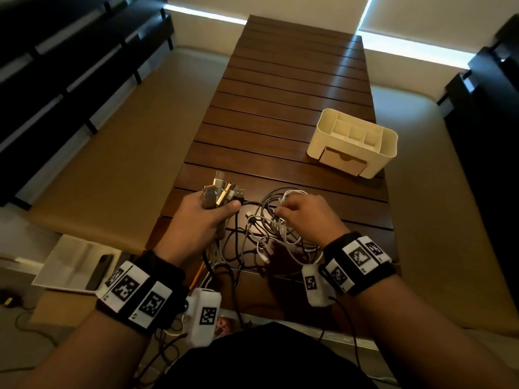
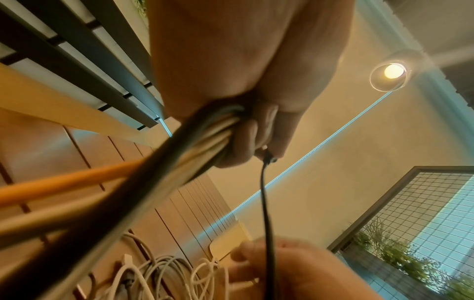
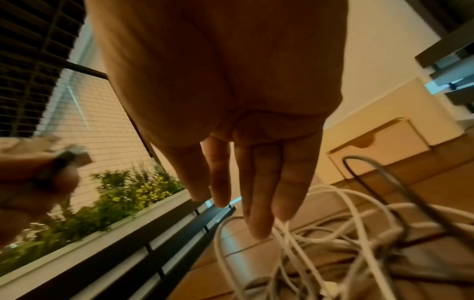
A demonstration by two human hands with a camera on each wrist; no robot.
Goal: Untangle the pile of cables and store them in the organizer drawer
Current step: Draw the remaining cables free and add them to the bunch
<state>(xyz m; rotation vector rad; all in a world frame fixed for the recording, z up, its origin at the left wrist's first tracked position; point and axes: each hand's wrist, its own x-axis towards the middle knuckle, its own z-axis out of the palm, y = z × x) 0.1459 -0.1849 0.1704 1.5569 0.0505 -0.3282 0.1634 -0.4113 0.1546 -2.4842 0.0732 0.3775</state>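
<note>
A tangle of white, grey and black cables (image 1: 269, 237) lies on the near end of the slatted wooden table (image 1: 295, 94). My left hand (image 1: 222, 209) grips a bundle of cable ends in its fist, the plugs (image 1: 222, 192) sticking up above it; the left wrist view shows the bundle (image 2: 200, 142) running out of the curled fingers (image 2: 243, 142). My right hand (image 1: 283, 211) reaches into the tangle with straight fingers (image 3: 259, 203) touching white cables (image 3: 333, 233). The cream organizer (image 1: 354, 141) stands to the right, farther back, its drawer (image 1: 344, 161) pushed in.
Tan cushioned benches flank the table on both sides, with dark slatted backs behind them. On the floor at the left lies a white tray (image 1: 56, 276) with a dark phone (image 1: 99, 272) in it. Cables hang over the table's near edge.
</note>
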